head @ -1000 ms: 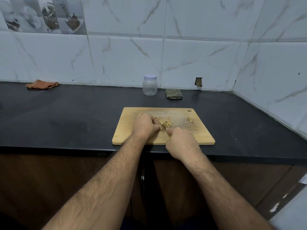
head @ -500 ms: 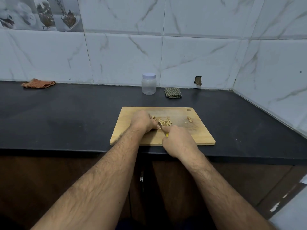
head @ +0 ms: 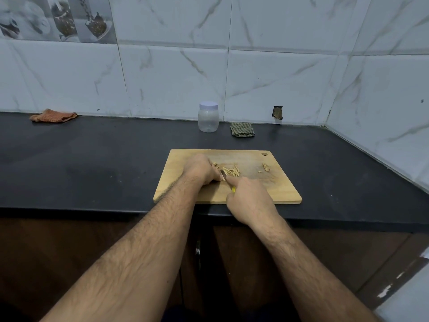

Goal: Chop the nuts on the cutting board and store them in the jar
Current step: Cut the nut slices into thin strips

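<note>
Chopping underway, far from finished. On the cutting board (head: pixel 274 194) a loose scatter of pale slivers (head: pixel 229 171) lies just past my fingers, thin and stick-like, cut lengthwise by the look of them. A small cluster of whole nuts (head: pixel 266 168) sits apart near the board's right edge, below the hanging hole; these look untouched. My left hand (head: pixel 201 169) is curled knuckles-up over the spot being cut, fingers tucked and apparently pinning a nut, though the nut itself is hidden under them, so what they grasp I cannot tell for certain. My right hand (head: pixel 249 201) is clenched round the knife (head: pixel 223 175): a bit of yellow handle shows at the fist, forefinger laid forward, a short stretch of blade visible between the two hands. The jar (head: pixel 208 117) stands well back against the wall tiles, clear plastic, rounded shoulders, pale lid on, nothing inside that I can make out. So storing has not begun; left to do are the remaining nuts, gathering, uncapping, filling. Board is light wood, flat, rounded corners, faintly scuffed in the middle. Counter (head: pixel 92 163) is dark matte stone. A checked green cloth (head: pixel 242 129) lies folded just beside the jar; an orange rag (head: pixel 53 115) is crumpled far left.
</note>
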Available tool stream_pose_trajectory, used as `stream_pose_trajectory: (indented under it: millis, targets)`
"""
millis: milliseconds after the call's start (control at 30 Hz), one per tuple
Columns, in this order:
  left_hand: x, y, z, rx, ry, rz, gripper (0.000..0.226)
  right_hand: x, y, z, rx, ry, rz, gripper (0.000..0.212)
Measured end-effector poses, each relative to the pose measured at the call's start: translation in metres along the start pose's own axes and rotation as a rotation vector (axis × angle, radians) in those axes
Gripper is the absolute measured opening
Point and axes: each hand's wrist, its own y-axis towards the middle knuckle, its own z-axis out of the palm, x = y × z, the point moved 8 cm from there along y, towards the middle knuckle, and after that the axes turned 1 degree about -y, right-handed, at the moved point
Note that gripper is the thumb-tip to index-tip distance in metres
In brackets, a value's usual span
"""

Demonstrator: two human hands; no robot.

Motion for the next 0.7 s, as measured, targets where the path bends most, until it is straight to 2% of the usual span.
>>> stream_pose_trajectory:
  millis: [533,700]
  targets:
    - [0.0021,0.0039,0.0011,-0.011,-0.001,-0.032,0.024,0.0035,0.0075,0.0002,0.116,-0.006,0.039,0.057]
    - [0.0005,0.0008,0.0005,-0.016,0.013,-0.039,0.026,-0.0017,0.002,-0.0005,0.101,0.021,0.032,0.058]
